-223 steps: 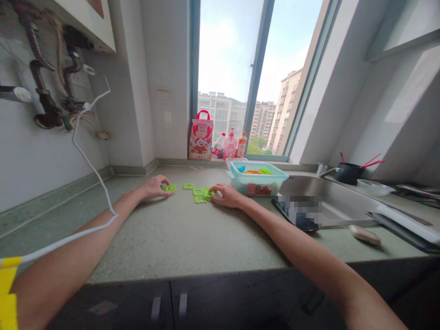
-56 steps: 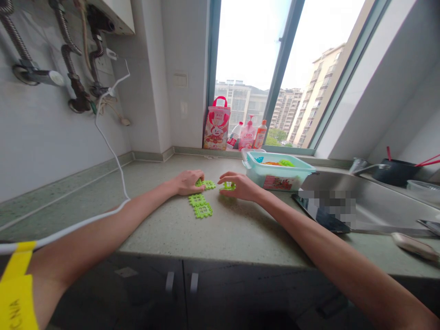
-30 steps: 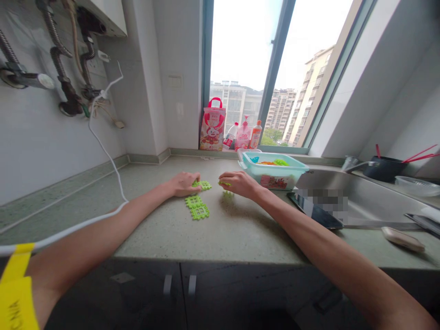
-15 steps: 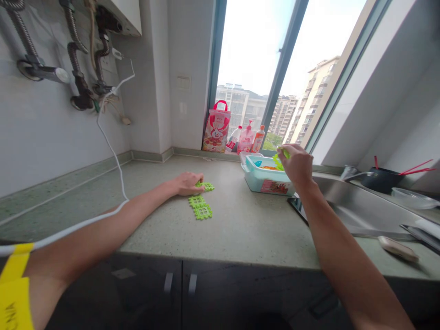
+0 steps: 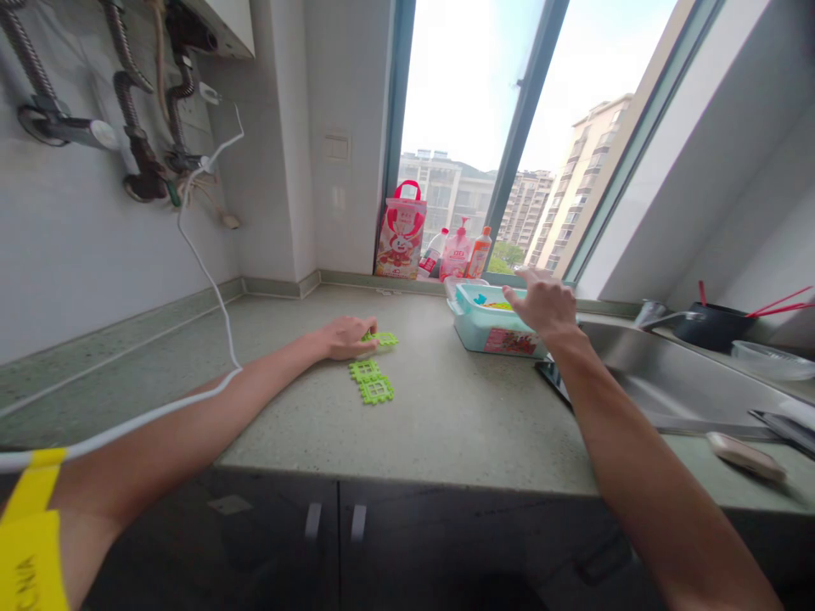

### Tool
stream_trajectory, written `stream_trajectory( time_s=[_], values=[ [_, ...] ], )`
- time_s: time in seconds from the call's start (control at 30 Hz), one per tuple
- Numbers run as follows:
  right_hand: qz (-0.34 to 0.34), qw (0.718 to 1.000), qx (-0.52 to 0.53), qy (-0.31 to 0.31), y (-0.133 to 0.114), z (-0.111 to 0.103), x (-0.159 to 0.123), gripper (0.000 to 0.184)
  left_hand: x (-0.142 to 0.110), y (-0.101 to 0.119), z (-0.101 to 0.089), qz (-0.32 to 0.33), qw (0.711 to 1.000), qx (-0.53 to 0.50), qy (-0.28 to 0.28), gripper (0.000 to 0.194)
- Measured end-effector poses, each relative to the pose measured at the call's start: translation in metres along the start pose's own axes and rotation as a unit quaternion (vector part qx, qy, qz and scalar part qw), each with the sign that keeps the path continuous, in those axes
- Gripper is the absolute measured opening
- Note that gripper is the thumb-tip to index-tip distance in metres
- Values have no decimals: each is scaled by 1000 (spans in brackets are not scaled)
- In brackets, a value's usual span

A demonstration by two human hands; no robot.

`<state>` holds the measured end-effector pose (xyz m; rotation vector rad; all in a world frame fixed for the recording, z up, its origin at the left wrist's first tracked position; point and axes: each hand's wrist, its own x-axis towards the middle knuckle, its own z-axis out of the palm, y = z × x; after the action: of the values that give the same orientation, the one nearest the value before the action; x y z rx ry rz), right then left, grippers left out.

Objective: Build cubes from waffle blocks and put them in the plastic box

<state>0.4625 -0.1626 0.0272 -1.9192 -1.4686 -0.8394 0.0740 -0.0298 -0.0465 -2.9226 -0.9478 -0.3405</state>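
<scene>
My left hand [image 5: 347,338] rests on the counter, its fingers closed on a lime-green lattice building piece [image 5: 385,339] that lies flat. Just in front of it are two more lime-green square pieces [image 5: 375,389], joined at a corner edge. Over the right end of a pale turquoise plastic box [image 5: 469,329] hangs my right hand [image 5: 546,304], thumb and fingers apart, with nothing seen in its grasp. Inside the box, yellow-green, orange and blue pieces [image 5: 497,305] show near the rim; my right hand hides part of them.
To the right lie a steel sink [image 5: 643,373], a dark flat device [image 5: 553,382] by its edge and a bar-shaped object [image 5: 744,456]. Bottles [image 5: 457,255] and a pink bag [image 5: 401,238] stand at the window. A white cable [image 5: 220,318] crosses my left forearm.
My right hand has opened over the box, and the lime-green pieces it held have left its fingers. My left hand stays in place on its piece.
</scene>
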Motion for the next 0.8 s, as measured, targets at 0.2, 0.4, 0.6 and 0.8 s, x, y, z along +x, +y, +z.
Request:
stream_trajectory(
  time_s=[0.2, 0.4, 0.6, 0.8],
  values=[
    [-276, 953, 122, 33, -65, -5, -20, 44, -4, 10, -3, 26, 999, 12, 46, 32],
    [-464, 859, 185, -113, -136, 29, -65, 30, -6, 20, -6, 49, 995, 26, 80, 32],
    [-462, 866, 145, -124, -147, 41, -69, 19, -7, 18, -9, 40, 995, 23, 83, 29],
    [-382, 895, 205, -107, -140, 34, -64, 24, -7, 18, -7, 60, 996, 20, 67, 31]
  ],
)
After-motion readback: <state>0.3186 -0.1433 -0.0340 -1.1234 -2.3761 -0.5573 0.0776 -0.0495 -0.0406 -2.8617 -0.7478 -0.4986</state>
